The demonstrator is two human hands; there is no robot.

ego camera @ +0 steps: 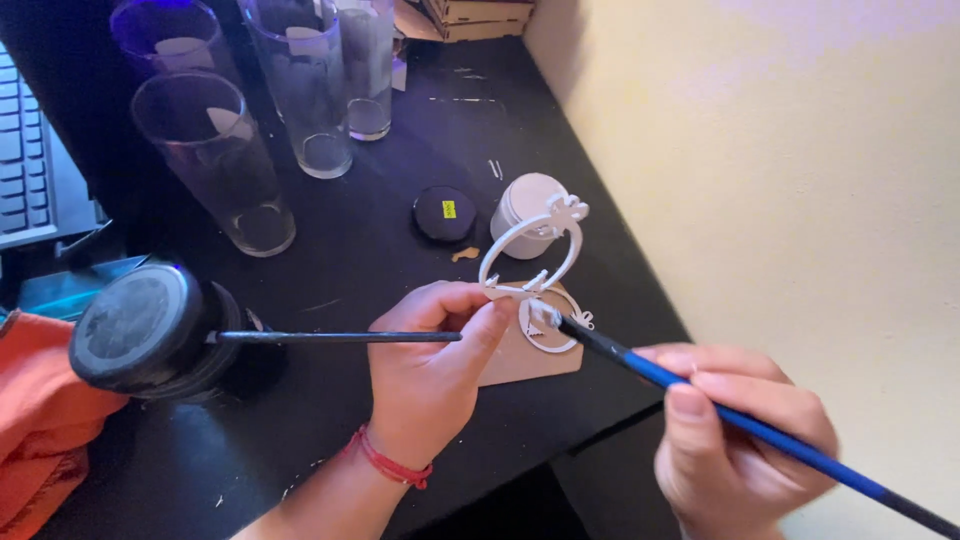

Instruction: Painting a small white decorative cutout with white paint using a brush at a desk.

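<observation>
- Head view: the left hand point(425, 375) pinches a white ring-shaped ornament point(530, 250) and a thin black stick point(330, 337), near the black worktop's point(400, 200) right edge.
- The right hand point(740, 440) grips a blue paintbrush point(760, 425), its long axis slanting up-left, tip on the ornament.
- A black round lid point(445, 213) with a yellow label lies beside a white jar point(525, 205).

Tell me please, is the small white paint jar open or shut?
Open: the white paint jar stands lidless, its black lid lying beside it.
</observation>
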